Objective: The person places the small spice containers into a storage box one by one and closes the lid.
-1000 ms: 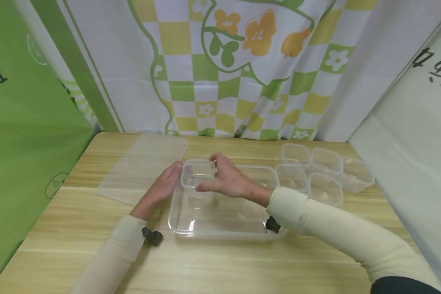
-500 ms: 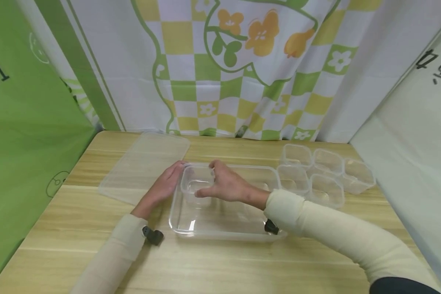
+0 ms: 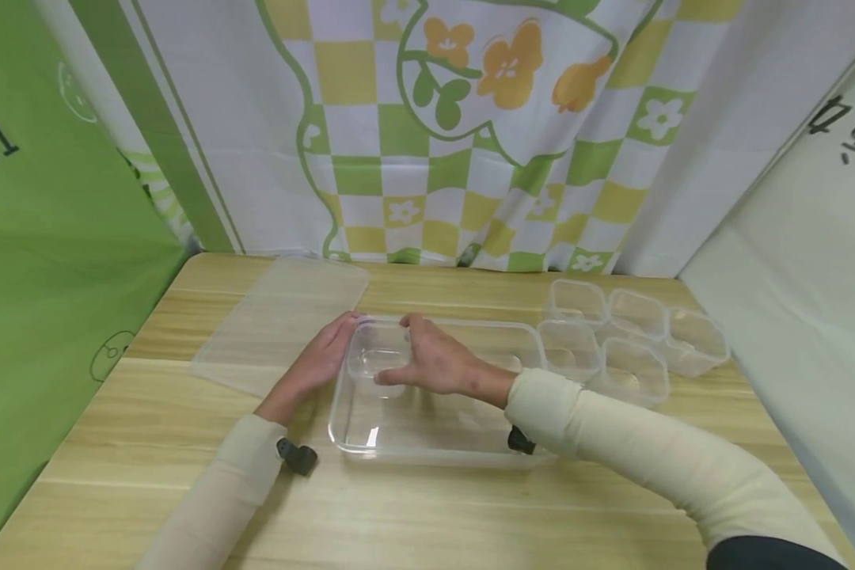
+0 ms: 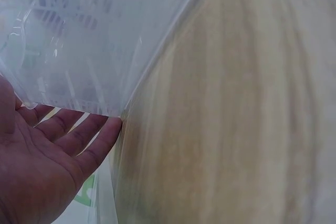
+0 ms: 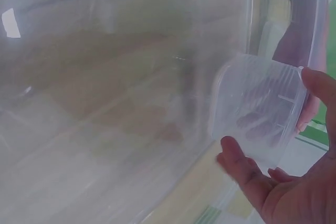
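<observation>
A large clear plastic box (image 3: 442, 431) lies open-topped on the table, in the middle of the head view. Inside its far left corner sits a small clear plastic container (image 3: 374, 356), also in the right wrist view (image 5: 257, 103). My right hand (image 3: 442, 358) pinches that small container by its right side, thumb and fingers spread apart at its rim. Against the left wall of the large box rests my left hand (image 3: 321, 356). In the left wrist view the left fingers (image 4: 97, 148) are nearly straight and touch the box's outside; the thumb is mostly hidden.
A flat translucent lid (image 3: 271, 324) lies left of the box. Several small clear containers (image 3: 634, 368) stand grouped to its right, the nearest ones close to its right wall. A wooden table (image 3: 427, 522) carries everything, with a patterned cloth (image 3: 456, 190) hanging behind.
My right hand has lowered the small container from above the rim into the large box's far left corner. The left hand has stayed at the box's side.
</observation>
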`<act>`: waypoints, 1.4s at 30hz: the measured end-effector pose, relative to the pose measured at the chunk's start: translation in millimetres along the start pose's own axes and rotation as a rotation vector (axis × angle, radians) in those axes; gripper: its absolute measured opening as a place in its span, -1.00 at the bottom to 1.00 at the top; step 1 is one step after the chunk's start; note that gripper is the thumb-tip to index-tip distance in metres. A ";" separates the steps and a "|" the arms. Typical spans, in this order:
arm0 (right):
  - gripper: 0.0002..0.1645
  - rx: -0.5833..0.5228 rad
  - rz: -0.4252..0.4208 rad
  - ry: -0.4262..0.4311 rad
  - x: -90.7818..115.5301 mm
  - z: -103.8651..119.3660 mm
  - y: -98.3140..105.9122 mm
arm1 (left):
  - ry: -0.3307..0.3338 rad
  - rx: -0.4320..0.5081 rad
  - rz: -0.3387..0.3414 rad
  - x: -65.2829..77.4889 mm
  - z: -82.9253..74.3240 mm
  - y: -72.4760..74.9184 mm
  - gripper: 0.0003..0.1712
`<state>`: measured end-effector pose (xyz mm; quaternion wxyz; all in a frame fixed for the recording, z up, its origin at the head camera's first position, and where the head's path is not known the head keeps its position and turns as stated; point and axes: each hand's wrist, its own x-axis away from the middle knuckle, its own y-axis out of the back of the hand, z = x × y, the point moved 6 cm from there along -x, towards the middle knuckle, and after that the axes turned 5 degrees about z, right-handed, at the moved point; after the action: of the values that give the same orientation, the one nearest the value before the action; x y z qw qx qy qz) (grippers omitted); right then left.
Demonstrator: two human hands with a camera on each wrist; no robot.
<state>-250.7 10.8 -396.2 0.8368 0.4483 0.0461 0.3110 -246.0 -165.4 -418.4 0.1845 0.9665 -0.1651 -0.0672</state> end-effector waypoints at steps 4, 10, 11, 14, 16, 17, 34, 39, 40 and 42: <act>0.21 0.079 -0.007 -0.004 0.1 -0.9 0.2 | 0.003 -0.002 0.001 1.8 -7.2 -0.1 -0.55; 0.17 0.130 -0.013 0.020 0.4 0.3 0.8 | 0.006 0.004 -0.003 -9.4 24.4 -0.1 -0.50; 0.16 0.135 -0.013 0.022 0.3 0.4 0.8 | 0.003 0.003 -0.004 -10.3 27.2 -0.1 -0.50; 0.15 0.158 -0.010 0.025 0.4 0.8 0.7 | -0.007 -0.004 -0.009 -11.1 30.8 0.3 -0.50; 0.15 0.176 -0.008 0.030 0.8 1.0 0.4 | -0.012 -0.012 -0.014 -10.6 30.6 0.7 -0.50; 0.15 0.185 -0.005 0.034 1.1 1.1 0.4 | -0.015 -0.014 -0.016 -10.5 30.2 0.9 -0.50; 0.17 0.194 0.029 0.085 9.2 0.5 2.2 | -0.027 -0.038 -0.021 -9.6 28.4 0.6 -0.51; 0.20 0.198 0.041 0.087 13.5 3.1 10.5 | -0.024 -0.019 -0.018 -10.3 30.5 0.1 -0.51; 0.19 0.198 0.045 0.087 14.6 4.2 13.2 | -0.023 -0.013 -0.018 -10.5 30.8 0.0 -0.52; 0.17 0.193 0.044 0.097 17.1 6.6 19.9 | -0.021 -0.013 -0.020 -10.5 31.0 0.4 -0.52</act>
<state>-244.2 23.7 -373.3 0.7794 0.5121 0.1065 0.3450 -261.8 -172.5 -446.2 0.1883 0.9661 -0.1571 -0.0804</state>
